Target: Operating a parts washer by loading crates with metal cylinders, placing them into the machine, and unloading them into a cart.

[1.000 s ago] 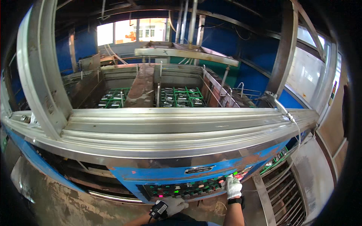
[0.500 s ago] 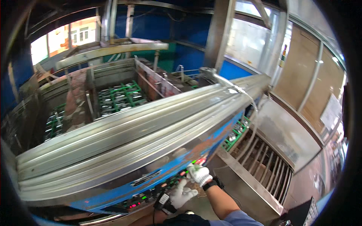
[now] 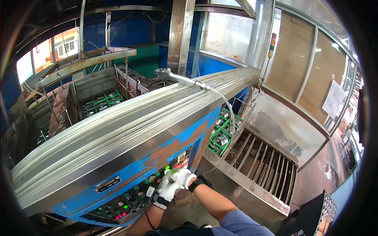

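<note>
Both my hands wear white gloves and meet at the right end of a slanted control panel [image 3: 126,202] studded with green and red lit buttons, set in the blue, rust-patched front of a machine [image 3: 185,135]. My left hand [image 3: 166,192] rests against the panel. My right hand [image 3: 182,177] lies over it, fingers pointing at the buttons near the panel's right edge. Neither hand holds anything that I can see.
A broad stainless rail [image 3: 130,118] runs across above the panel, with a metal spray nozzle and hose [image 3: 185,78] on it. Behind are steel tanks holding green racks [image 3: 102,103]. To the right sit a green rack of metal parts [image 3: 222,131], a slatted steel grate [image 3: 262,161] and a steel ledge.
The view has swung further right, so the grate and right wall show more. My two hands have come closer together at the panel's right end.
</note>
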`<act>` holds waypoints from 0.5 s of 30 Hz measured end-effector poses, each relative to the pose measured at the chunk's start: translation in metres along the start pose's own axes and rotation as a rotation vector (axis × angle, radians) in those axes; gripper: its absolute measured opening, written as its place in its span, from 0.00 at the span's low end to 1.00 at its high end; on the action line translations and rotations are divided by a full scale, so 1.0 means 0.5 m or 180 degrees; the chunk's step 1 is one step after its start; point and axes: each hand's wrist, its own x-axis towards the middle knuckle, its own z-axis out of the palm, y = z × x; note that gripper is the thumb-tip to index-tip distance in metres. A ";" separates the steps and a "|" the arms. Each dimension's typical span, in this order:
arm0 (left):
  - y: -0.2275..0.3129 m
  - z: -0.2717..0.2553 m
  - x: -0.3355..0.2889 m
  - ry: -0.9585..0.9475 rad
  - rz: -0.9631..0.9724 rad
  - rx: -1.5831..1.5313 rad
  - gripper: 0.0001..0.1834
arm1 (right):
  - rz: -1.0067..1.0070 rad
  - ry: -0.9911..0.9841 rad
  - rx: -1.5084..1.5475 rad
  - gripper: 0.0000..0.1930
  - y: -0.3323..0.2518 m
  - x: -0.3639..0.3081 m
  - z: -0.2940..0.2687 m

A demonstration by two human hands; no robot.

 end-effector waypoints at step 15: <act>-0.040 0.035 0.082 0.1326 -0.0438 -0.0208 0.29 | -0.0065 0.3389 -0.1168 0.30 -0.092 -0.099 -0.607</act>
